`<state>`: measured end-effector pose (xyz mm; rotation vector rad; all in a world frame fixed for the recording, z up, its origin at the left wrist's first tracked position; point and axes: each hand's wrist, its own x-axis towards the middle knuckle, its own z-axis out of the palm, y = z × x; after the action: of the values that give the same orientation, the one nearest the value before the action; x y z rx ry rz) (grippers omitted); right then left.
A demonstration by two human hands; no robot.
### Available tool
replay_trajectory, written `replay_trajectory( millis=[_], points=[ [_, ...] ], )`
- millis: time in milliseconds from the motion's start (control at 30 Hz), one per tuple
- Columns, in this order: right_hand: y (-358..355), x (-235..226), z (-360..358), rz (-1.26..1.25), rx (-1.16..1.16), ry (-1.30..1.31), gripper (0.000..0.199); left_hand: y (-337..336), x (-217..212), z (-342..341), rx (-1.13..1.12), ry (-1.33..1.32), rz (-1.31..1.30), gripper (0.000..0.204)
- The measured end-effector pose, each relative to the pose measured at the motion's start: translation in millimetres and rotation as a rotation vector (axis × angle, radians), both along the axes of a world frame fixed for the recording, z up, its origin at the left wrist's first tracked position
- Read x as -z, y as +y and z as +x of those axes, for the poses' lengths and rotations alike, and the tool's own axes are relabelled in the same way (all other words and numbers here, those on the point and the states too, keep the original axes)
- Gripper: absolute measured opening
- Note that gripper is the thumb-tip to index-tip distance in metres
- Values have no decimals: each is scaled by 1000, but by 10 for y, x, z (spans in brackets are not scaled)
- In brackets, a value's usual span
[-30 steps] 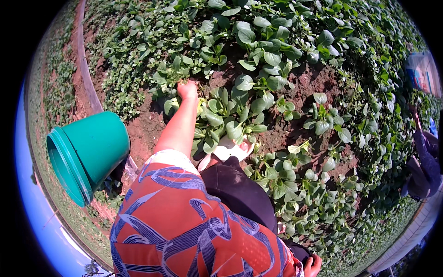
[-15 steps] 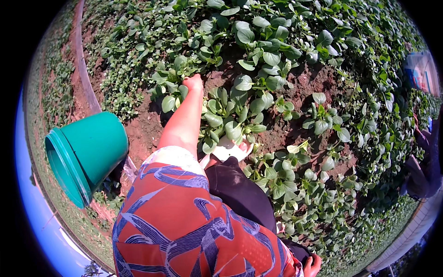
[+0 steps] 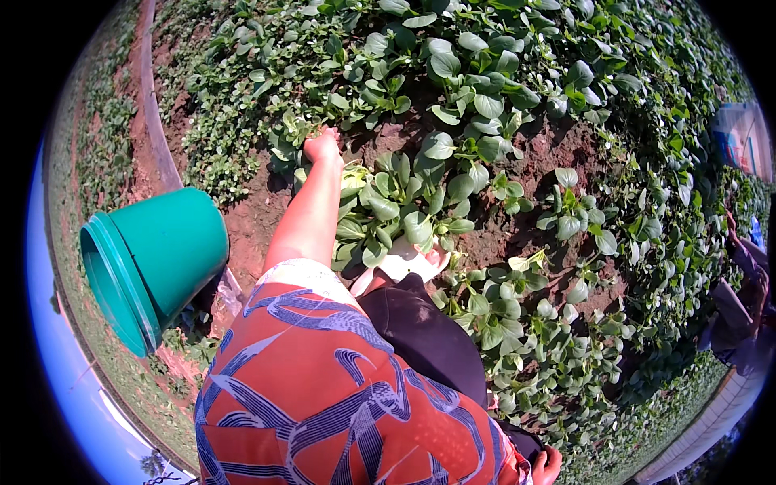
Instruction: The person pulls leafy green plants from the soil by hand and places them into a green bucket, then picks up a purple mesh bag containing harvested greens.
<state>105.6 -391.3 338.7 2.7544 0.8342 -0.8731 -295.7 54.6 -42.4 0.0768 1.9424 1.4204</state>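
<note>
- While you're crouched over this sunny garden bed (image 3: 558, 153), it's all reddish soil and leafy green plants, with a teal bucket (image 3: 153, 263) tipped on its side to your left.
- Your left hand (image 3: 322, 147) is buried among the small leaves (image 3: 293, 133); can't tell if it's gripping.
- Your right hand (image 3: 546, 466) is cut off by the lower edge, so its grip is unclear.
- The plants there look low, bright and tangled.

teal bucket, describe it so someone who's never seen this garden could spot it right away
Start at the bed of leafy green plants on red-brown soil. At its left edge, left of the person's outstretched left arm, the teal bucket lies tipped sideways. It is the only smooth plastic thing among leaves and dirt.
</note>
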Motion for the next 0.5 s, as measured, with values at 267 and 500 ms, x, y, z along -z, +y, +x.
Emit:
replay_trajectory(
  millis=[267, 500],
  points=[
    [-48, 4, 2, -20, 4, -11, 32, -16, -210, 136, 705, 1058, -459, 20],
    [-33, -2, -20, -11, 67, 12, 35, 52, -204, -8, 670, 883, -547, 23]
  ],
)
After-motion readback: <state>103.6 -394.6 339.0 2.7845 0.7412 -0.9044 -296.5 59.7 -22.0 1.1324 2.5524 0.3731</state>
